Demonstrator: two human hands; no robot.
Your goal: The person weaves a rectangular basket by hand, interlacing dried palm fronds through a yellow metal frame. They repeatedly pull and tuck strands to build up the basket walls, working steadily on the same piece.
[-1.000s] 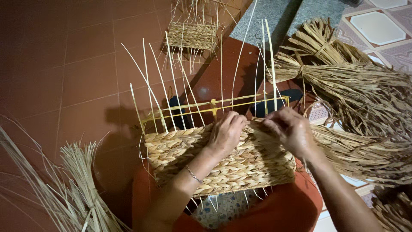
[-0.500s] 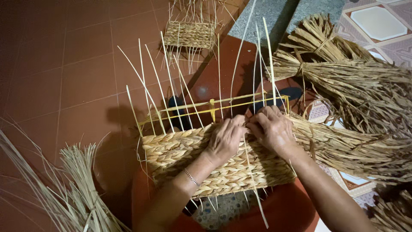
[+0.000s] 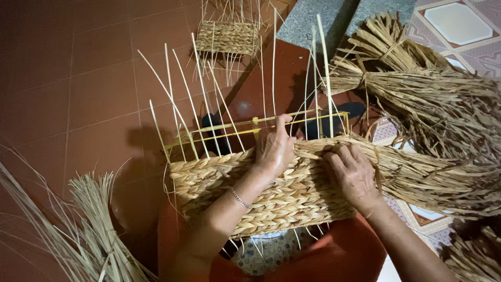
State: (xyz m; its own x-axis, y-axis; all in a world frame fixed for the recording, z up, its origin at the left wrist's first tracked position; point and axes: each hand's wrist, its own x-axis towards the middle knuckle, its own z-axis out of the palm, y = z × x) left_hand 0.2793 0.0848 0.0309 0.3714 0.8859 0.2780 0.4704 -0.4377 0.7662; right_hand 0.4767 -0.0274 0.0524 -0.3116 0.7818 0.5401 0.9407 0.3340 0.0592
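A half-woven basket [image 3: 271, 196] of braided straw lies across the person's lap, its finished wall facing up and thin pale upright stakes [image 3: 193, 112] rising from its far edge around a yellow wire frame [image 3: 261, 121]. The left hand [image 3: 274, 149] rests on the top rim of the weave near the middle, fingers curled over the edge and closed on the braid there, the thumb pointing up beside a stake. The right hand [image 3: 352, 172] lies just to its right, fingers bent and pressed together on a thick braided strand [image 3: 417, 169] that runs from the rim out to the right, where it loosens into straw. A thin bracelet [image 3: 240, 198] circles the left wrist. Beyond the right hand a large tied bundle of dry straw [image 3: 428, 99] lies on the floor, well apart from a second, smaller woven piece [image 3: 228, 37] with its own stakes, which stands on the red tile floor [image 3: 78, 94] at the top. A loose sheaf of pale fibres [image 3: 88, 230] fans out at lower left.
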